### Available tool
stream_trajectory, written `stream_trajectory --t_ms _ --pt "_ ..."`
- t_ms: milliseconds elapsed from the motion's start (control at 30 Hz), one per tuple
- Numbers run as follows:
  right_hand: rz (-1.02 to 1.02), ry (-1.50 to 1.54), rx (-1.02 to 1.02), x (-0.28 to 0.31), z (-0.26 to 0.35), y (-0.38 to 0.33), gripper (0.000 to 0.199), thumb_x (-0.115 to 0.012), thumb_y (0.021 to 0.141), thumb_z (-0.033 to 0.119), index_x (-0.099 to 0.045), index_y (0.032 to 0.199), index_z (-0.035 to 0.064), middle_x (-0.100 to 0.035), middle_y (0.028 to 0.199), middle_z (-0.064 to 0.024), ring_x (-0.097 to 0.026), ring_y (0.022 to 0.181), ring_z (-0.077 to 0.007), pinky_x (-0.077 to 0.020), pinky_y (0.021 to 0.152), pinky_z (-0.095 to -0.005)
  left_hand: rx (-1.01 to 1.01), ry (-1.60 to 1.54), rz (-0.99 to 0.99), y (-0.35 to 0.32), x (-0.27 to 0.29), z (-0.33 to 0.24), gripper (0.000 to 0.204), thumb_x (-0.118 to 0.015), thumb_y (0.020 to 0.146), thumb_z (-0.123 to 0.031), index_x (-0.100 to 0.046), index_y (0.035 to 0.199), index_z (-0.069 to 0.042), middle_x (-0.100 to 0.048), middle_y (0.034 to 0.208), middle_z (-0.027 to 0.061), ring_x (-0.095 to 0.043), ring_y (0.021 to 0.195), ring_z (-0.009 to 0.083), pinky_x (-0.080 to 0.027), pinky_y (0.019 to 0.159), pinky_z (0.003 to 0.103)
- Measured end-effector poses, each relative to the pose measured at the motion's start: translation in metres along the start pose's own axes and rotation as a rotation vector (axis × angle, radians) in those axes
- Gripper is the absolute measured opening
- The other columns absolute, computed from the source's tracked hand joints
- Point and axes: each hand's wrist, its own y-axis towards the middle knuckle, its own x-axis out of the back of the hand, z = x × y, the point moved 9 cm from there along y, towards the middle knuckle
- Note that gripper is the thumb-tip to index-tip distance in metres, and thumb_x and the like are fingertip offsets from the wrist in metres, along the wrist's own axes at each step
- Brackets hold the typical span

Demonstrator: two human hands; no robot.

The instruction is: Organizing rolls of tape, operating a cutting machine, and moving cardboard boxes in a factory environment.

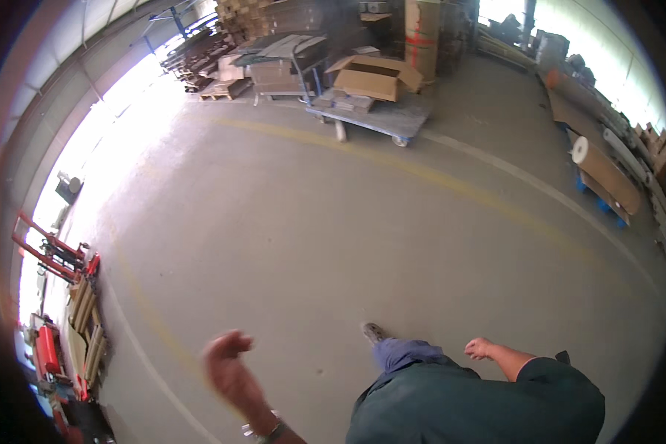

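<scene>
Cardboard box (374, 78), open-flapped, sits on the flat cart (377, 115), well apart from both hands across the concrete floor (311, 237). It likely handles light and stiff; grip it under the bottom edges. Left hand (226, 362) is loosely open and empty. Right hand (479, 348) is curled closed, holding nothing visible.

A: Floor (311, 222) colour?
B: Grey concrete, with faded yellow lines (436, 177) running from 11 o'clock to 3 o'clock.
A: Clothing?
B: Dark green top (481, 403), blue trouser leg (403, 354), grey shoe (373, 332).
A: Stock?
B: Brown open carton (374, 78) at 12 o'clock on a grey flat cart (381, 118). Tan paper roll (607, 174) with a white end at 2 o'clock, on a blue pallet (603, 203).
A: Left edge?
B: Red pallet truck (55, 255) at 9 o'clock.
</scene>
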Motion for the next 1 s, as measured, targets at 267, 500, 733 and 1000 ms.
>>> stream_trajectory --t_ms 267,500,733,1000 --pt "-0.03 -0.26 0.445 -0.031 0.532 0.043 0.033 -0.062 0.072 0.02 -0.056 0.101 0.0035 -0.06 0.082 -0.0051 -0.056 0.068 -0.0116 -0.0455 0.06 -0.0263 0.392 1.355 0.09 -0.299 0.284 0.415 0.007 -0.052 0.074 -0.015 -0.05 0.077 -0.009 -0.045 0.053 0.002 -0.045 0.047 0.018 -0.039 0.042 0.032" --pt "-0.18 -0.097 0.503 -0.035 0.721 0.156 0.027 -0.06 0.073 0.018 -0.057 0.096 0.0041 -0.06 0.079 -0.0053 -0.056 0.064 -0.0125 -0.0453 0.057 -0.0264 1.048 1.167 0.275 -0.15 0.277 0.52 0.007 -0.052 0.073 -0.014 -0.047 0.073 -0.009 -0.045 0.053 0.0022 -0.044 0.045 0.0166 -0.037 0.04 0.031" --pt "0.056 -0.139 0.024 -0.14 0.744 0.214 0.017 -0.059 0.073 0.02 -0.063 0.084 0.0084 -0.06 0.075 -0.0045 -0.054 0.058 -0.0128 -0.0431 0.048 -0.0257 1.121 0.104 -0.335 0.339 0.286 0.656 0.015 -0.05 0.071 -0.005 -0.045 0.085 -0.004 -0.048 0.062 0.0029 -0.044 0.047 0.0109 -0.035 0.039 0.024" --pt "0.025 0.008 0.031 -0.137 0.95 0.341 0.015 -0.058 0.073 0.021 -0.062 0.08 0.0085 -0.059 0.072 -0.002 -0.053 0.055 -0.0107 -0.0428 0.047 -0.0246 0.743 0.125 -0.277 0.732 0.226 0.736 0.029 -0.053 0.073 -0.008 -0.046 0.098 0.004 -0.052 0.07 0.0056 -0.049 0.055 0.0108 -0.04 0.047 0.022"
